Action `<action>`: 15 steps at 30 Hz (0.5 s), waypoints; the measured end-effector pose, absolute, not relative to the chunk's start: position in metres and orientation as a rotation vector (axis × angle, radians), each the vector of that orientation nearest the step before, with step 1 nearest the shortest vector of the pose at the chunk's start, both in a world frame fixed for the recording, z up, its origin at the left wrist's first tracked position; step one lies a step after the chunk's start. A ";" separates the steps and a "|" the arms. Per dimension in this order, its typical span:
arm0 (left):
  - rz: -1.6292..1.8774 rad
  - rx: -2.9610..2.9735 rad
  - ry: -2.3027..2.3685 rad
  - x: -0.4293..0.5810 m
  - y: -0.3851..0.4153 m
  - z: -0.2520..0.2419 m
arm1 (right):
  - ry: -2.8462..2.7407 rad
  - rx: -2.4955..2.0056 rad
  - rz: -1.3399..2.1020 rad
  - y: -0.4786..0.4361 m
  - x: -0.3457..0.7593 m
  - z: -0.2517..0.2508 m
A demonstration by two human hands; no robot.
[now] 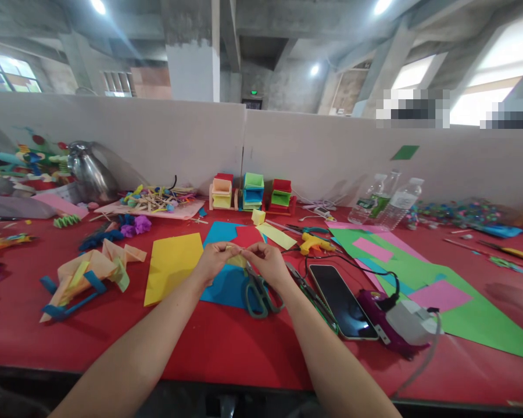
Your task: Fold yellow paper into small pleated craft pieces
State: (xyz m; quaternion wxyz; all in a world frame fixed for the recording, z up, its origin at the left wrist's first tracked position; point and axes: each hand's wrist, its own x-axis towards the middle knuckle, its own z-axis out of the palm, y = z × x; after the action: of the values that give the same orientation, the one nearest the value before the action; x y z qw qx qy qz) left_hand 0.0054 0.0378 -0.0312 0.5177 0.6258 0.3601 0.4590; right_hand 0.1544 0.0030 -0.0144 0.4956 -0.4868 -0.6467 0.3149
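Note:
My left hand [215, 259] and my right hand [265, 261] meet above the middle of the red table [209, 342]. Both pinch a small piece of yellow paper [239, 252] between their fingertips. Under the hands lie a blue sheet [224, 287] and grey-handled scissors [258, 295]. A red sheet [247, 234] lies just behind the hands, and a large yellow sheet [171, 266] lies flat to the left of them.
A phone [340, 299] lies screen up to the right, beside a purple and white device [398, 325] with a black cable. A yellow glue gun [314, 244], green and pink sheets [418, 273], water bottles [386, 203], small paper boxes [253, 193] and a folded paper craft [87, 273] surround the spot.

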 end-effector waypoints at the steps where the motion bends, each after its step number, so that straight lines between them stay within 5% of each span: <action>1: 1.108 1.502 0.865 0.005 0.038 -0.031 | -1.566 -1.177 0.759 0.002 0.154 -0.014; 15: 1.148 1.464 0.837 0.005 0.038 -0.031 | -1.689 -1.217 0.656 0.007 0.160 -0.018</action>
State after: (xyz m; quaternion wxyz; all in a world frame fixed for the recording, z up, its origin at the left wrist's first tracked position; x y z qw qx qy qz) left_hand 0.0052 0.0377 -0.0311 0.5234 0.6114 0.3496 0.4795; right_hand 0.1600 0.0072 -0.0181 0.4611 -0.4948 -0.6866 0.2668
